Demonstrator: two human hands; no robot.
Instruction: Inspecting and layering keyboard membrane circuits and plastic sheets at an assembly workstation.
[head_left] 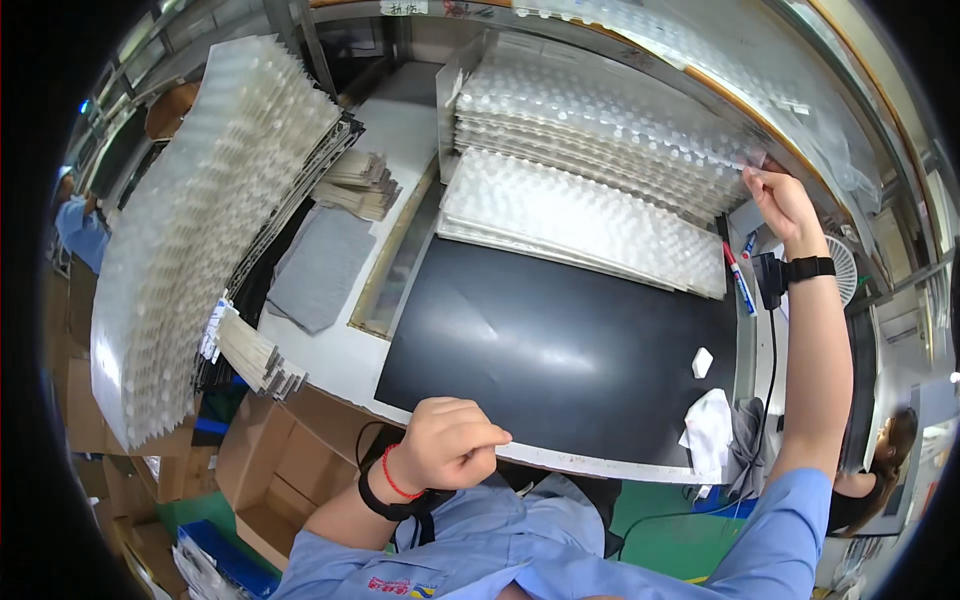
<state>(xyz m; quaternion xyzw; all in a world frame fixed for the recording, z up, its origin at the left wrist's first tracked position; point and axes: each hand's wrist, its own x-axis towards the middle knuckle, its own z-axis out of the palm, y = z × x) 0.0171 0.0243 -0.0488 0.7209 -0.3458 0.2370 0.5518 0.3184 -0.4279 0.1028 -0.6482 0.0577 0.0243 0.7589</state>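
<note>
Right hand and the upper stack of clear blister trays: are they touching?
Touching. The head view shows the right hand raised with its fingertips pinching the right end of the upper stack of clear blister trays, no gap between them.

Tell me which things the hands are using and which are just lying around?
In use:
right hand pinching the edge of the top clear bubble tray
left hand fisted on the black mat edge

Lying about:
marker pen
white cloth
small white block
grey sheet
</note>
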